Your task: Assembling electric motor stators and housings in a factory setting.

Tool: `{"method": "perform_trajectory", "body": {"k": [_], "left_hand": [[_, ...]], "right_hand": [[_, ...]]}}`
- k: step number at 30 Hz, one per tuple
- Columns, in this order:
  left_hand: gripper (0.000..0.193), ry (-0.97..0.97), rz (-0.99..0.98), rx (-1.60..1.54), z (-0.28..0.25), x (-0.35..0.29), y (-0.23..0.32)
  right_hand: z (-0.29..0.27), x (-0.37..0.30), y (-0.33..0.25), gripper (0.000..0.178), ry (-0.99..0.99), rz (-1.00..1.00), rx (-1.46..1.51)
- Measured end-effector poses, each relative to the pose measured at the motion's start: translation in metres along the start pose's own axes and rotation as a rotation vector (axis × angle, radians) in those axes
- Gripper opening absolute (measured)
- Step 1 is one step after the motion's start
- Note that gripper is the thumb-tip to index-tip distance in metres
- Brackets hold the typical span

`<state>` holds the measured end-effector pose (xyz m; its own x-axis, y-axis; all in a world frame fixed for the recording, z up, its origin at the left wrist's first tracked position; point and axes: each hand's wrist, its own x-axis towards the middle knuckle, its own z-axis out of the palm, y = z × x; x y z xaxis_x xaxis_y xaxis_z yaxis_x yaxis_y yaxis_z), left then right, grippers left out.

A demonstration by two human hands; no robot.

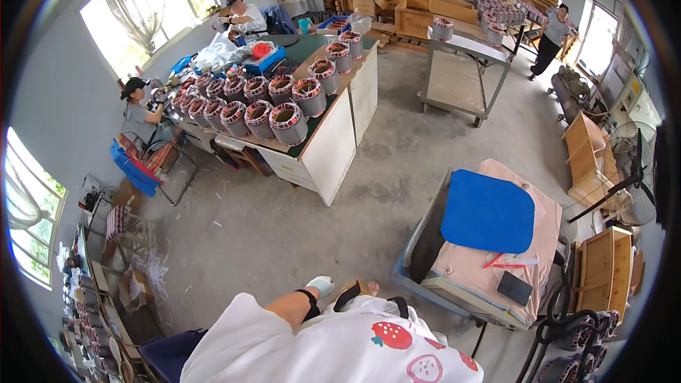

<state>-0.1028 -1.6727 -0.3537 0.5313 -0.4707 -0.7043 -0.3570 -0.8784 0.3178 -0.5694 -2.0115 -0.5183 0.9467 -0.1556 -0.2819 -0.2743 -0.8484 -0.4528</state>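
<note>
My left hand (pixel 320 286), in a pale glove or covering, is held low in front of my body. Above it is a bare forearm with a black band at the wrist. Its fingers are too small to make out, and nothing shows clearly in it. My right hand cannot be picked out. White clothing with red strawberry prints (pixel 392 335) fills the bottom. Just beyond it is a small patch of bare skin (pixel 373 288), too small to tell what it is. To the right stands a cart (pixel 411 248) bearing a pink cloth (pixel 454 262), a blue sheet (pixel 489 211) and a dark phone-like slab (pixel 514 288).
Several wound motor stators (pixel 287 125) stand on a desk (pixel 330 163) ahead left. One person (pixel 145 117) sits beside it, another (pixel 245 20) behind. A third person (pixel 552 39) is at the far right. A metal trolley (pixel 461 78) and a standing fan (pixel 635 170) are on the right.
</note>
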Motion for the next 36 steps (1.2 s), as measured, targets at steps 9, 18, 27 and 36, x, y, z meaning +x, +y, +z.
{"method": "perform_trajectory", "body": {"k": [9,18,27,36], "left_hand": [[0.044,-0.219,0.056,0.142,0.002,-0.011,0.021],[0.042,-0.159,0.284,0.162,-0.017,0.063,0.087],[0.035,-0.301,0.541,0.454,0.014,0.113,0.06],[0.04,-0.359,0.418,0.334,-0.004,0.104,0.098]], "right_hand": [[-0.174,-0.024,-0.14,0.034,0.171,0.818,1.002],[-0.104,-0.069,-0.136,0.017,0.122,0.454,0.137],[-0.153,-0.07,-0.191,0.029,0.524,1.1,1.045],[-0.107,-0.101,-0.189,0.03,0.561,1.266,1.247]]}}
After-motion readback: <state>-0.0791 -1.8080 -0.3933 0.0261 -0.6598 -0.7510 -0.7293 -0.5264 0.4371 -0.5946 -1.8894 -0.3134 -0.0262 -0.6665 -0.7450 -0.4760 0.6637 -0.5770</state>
